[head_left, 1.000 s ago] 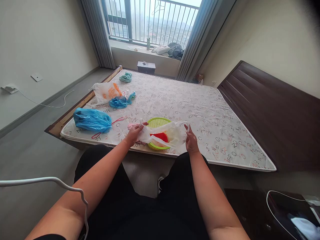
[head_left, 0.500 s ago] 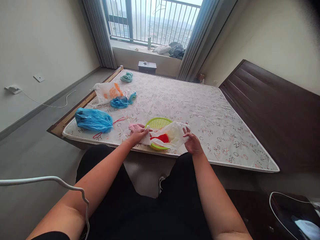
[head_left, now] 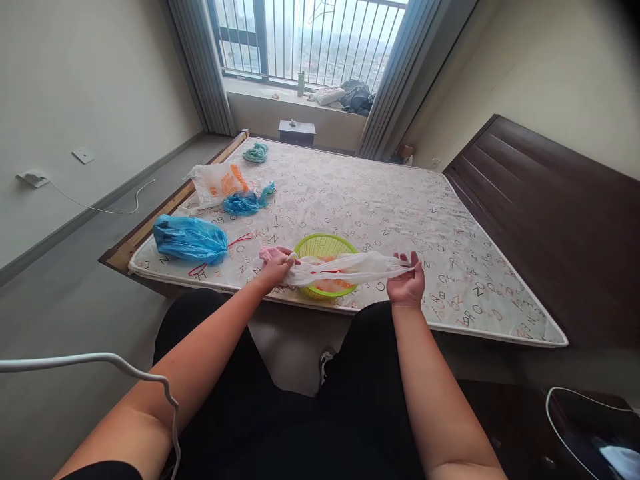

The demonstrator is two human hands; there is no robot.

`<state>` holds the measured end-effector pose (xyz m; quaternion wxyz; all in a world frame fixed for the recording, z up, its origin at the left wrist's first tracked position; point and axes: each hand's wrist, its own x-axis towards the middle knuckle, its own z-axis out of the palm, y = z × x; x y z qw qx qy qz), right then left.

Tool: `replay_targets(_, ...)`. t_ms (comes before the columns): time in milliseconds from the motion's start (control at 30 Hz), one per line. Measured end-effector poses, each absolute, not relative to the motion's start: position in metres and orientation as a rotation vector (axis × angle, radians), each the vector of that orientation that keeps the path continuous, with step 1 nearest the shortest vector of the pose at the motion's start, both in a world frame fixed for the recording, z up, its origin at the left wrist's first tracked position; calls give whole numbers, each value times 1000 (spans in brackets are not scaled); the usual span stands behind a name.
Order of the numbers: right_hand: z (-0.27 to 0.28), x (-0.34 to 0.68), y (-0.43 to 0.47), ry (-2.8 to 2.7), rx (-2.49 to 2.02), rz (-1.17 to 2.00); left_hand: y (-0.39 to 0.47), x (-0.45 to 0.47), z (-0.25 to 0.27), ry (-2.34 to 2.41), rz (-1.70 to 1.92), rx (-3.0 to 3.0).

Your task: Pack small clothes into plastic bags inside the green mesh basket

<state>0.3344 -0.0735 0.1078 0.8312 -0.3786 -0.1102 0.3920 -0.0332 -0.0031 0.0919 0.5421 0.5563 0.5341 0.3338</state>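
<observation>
A white plastic bag [head_left: 367,265] with red print is stretched sideways between my hands. My left hand [head_left: 277,268] is closed on the bag's gathered left end, where a pink crumpled piece [head_left: 270,254] shows behind the fingers. My right hand [head_left: 406,280] is turned palm up, its fingers hooked in the other end of the bag. Below the bag, a yellow-green plastic basket [head_left: 326,240] sits at the mattress edge with something orange-tinted inside, partly hidden.
On the left of the patterned mattress [head_left: 390,207] lie a blue plastic bag [head_left: 190,240], a smaller blue bag [head_left: 243,203], a white bag with orange print [head_left: 217,183] and a teal bundle [head_left: 256,153]. A white cable [head_left: 100,358] crosses near my left arm.
My right hand has moved right and turned palm up, pulling the white bag into a long, narrow strip. My left hand stays nearly in place. More of the basket shows.
</observation>
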Motion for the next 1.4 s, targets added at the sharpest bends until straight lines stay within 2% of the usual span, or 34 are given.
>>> replay_targets(167,108,329,-73,-224,-918,770,-2,-26,86,1120,1148,1012)
replay_targets(300,111,312,-78,-485,-973,819,0,-22,89,993,1410,755)
replay_targets(433,109,287,-83,-831,-1220,883,3,-26,101,872,1480,654)
replay_targets(567,107,255,-88,-1253,-1436,821,-8,-29,113,977,1364,1077)
replay_targets(700,109,220,-92,-1516,-1420,719,-34,-19,117,1013,1107,1685)
replay_targets(867,110,194,-95,-1681,-1305,675,-57,4,106,848,923,1907)
replay_targets(1100,99,200,-91,-1409,-1440,802,-64,11,90,821,762,1757)
replay_targets(1400,82,216,-68,-827,-1320,963,-57,16,88,705,533,1847)
